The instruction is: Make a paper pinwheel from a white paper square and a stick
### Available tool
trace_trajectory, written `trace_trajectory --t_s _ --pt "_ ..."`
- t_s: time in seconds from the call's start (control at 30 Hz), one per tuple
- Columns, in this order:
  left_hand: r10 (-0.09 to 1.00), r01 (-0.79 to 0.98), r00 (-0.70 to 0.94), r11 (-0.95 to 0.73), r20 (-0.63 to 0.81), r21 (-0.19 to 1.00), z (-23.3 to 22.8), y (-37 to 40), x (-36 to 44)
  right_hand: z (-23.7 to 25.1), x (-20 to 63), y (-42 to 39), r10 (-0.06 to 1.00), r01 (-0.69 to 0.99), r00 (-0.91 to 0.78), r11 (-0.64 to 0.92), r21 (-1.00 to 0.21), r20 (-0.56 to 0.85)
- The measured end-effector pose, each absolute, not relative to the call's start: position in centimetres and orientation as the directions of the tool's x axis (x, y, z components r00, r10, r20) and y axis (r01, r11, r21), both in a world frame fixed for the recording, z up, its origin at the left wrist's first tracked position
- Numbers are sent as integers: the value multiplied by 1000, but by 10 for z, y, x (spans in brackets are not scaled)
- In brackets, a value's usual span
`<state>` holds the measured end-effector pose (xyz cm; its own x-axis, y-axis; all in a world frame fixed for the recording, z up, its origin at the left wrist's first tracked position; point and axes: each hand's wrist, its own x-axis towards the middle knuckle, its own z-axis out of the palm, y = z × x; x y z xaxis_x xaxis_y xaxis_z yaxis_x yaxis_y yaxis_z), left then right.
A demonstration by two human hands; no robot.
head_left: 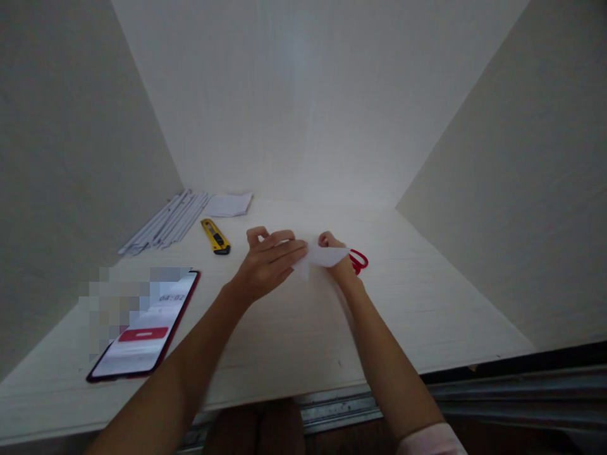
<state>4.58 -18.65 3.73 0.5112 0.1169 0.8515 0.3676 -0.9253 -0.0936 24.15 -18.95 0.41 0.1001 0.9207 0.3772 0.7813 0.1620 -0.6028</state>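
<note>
A small piece of white paper [327, 256] is held between both hands above the pale wooden table [427, 303]. My left hand [270, 259] pinches its left end, fingers stretched along it. My right hand [337, 258] grips the paper's right part and is mostly hidden behind it. Red scissors [359, 260] lie on the table just right of my right hand, only the handle loops showing; whether the hand touches them I cannot tell.
A yellow utility knife [215, 236] lies left of my left hand. Several rolled white paper sticks [165, 222] and a folded white sheet [229, 204] sit at the back left. A phone [147, 328] with a lit screen lies front left. Walls enclose the table on three sides.
</note>
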Motion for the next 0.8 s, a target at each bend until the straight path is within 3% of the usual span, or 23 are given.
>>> trace_trajectory --t_s 0.07,0.1,0.2,0.3,0.4,0.8 --pt "67 378 561 -907 825 -184 37 -192 42 26 252 -199 883 528 277 188 -828 378" --pt "44 383 578 -897 815 -223 37 -194 41 39 257 -205 881 411 311 214 -886 358" --pt "-6 389 610 -869 793 -307 34 -195 40 78 259 -227 894 260 284 277 -925 347" --pt "-27 373 617 -870 787 -322 32 -193 39 109 246 -246 955 357 16 272 -894 297" --pt "-35 344 598 -891 801 -295 30 -192 39 124 230 -255 942 491 -188 335 -804 278" --pt "-38 332 659 -881 751 -336 30 -193 40 128 224 -250 893 706 -338 450 -547 298"
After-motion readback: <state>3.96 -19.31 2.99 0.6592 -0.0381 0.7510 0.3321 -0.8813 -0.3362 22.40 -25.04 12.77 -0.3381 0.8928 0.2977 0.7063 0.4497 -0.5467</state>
